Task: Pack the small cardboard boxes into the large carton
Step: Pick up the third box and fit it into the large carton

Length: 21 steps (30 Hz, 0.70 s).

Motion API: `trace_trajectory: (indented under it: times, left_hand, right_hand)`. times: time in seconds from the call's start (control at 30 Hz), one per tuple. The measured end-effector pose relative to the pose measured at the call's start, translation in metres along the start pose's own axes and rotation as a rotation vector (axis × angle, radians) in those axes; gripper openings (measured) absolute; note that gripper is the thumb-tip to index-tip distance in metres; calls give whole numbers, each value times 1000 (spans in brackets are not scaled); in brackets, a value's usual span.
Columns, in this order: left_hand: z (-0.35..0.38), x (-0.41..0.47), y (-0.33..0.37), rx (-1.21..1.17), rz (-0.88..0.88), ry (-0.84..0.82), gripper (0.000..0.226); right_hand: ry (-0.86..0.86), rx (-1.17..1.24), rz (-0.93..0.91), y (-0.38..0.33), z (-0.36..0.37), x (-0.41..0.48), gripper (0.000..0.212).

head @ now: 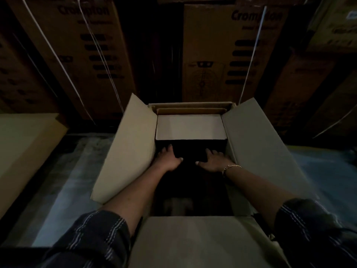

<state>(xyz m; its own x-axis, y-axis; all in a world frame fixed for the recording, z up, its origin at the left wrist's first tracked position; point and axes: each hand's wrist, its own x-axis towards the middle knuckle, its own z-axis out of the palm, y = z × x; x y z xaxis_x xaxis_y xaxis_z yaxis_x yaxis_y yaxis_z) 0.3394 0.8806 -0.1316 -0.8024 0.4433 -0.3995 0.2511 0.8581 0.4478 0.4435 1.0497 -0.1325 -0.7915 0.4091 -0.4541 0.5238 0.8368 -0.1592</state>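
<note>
The large carton (257, 136) stands open on the floor in front of me, its flaps folded outward. A small cardboard box (190, 127) with a pale top sits inside against the far wall. Both my arms reach down into the carton. My left hand (169, 157) and my right hand (213, 159) lie with fingers spread against the dark near face of that small box, thumbs pointing toward each other. My right wrist wears a chain bracelet. The carton's interior below my hands is too dark to make out.
Tall printed brown cartons (228, 55) with white straps are stacked close behind the large carton. A flat pale cardboard piece (25, 144) lies at the left. Bare grey floor (73, 167) shows on both sides of the carton.
</note>
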Motion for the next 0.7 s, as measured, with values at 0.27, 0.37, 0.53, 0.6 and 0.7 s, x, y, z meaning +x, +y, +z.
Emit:
trace_trajectory:
  times: [0.27, 0.37, 0.53, 0.6, 0.7]
  left_hand:
    - [-28, 31, 21, -510, -1, 501, 56]
    - [-55, 52, 33, -654, 12, 599, 82]
    - [-93, 96, 36, -285, 33, 738, 74]
    - [-105, 114, 30, -103, -4, 713, 71]
    - [-115, 139, 19, 63, -28, 614, 72]
  right_hand:
    - [514, 599, 130, -6, -27, 34, 66]
    - [753, 713, 110, -2, -58, 49, 66]
    - [814, 536, 144, 20, -108, 90, 63]
    - [693, 376, 200, 31, -120, 105, 67]
    - [544, 350, 151, 42, -130, 125, 69]
